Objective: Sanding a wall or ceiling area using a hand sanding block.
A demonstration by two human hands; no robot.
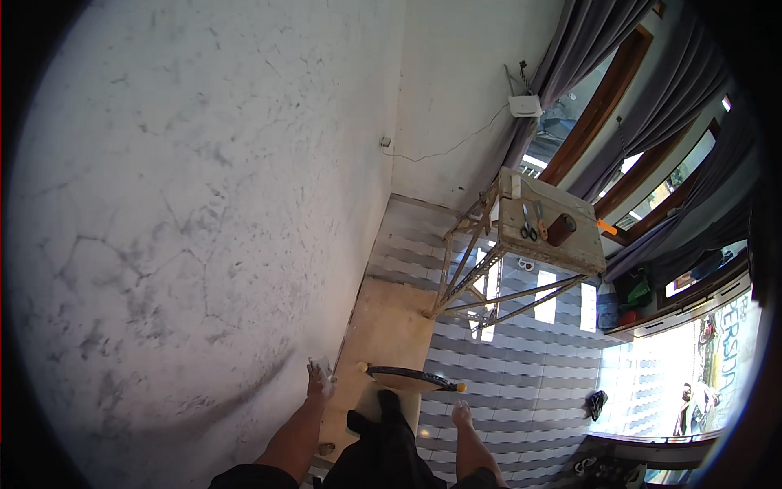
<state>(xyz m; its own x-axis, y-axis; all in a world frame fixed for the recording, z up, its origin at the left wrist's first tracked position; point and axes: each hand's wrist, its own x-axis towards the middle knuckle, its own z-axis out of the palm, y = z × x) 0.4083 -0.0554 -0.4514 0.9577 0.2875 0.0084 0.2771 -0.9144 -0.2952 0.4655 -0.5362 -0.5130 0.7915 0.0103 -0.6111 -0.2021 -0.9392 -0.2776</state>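
A white wall (183, 244) with grey smudges and crack lines fills the left side. Close to its lower part is my left hand (317, 385), with a small white crumpled piece, perhaps cloth or paper (328, 374), held in it. My right hand (462, 415) hangs low over the tiled floor, its fingers looking whitened; whether it holds anything is too small to tell. Between my hands a curved black rail (412, 374) with yellow end caps spans in front of my feet. My dark-covered feet (388, 403) stand on a pale platform (369, 403).
Ahead, a metal-framed work stand (519, 244) carries scissors (526, 223), an orange-handled tool (540, 223), a brown cylinder (561, 229) and another orange-handled tool (605, 227). A tan board (388, 312) lies along the wall. A cable (452, 148) leads to a white router (524, 106). Curtained windows stand right.
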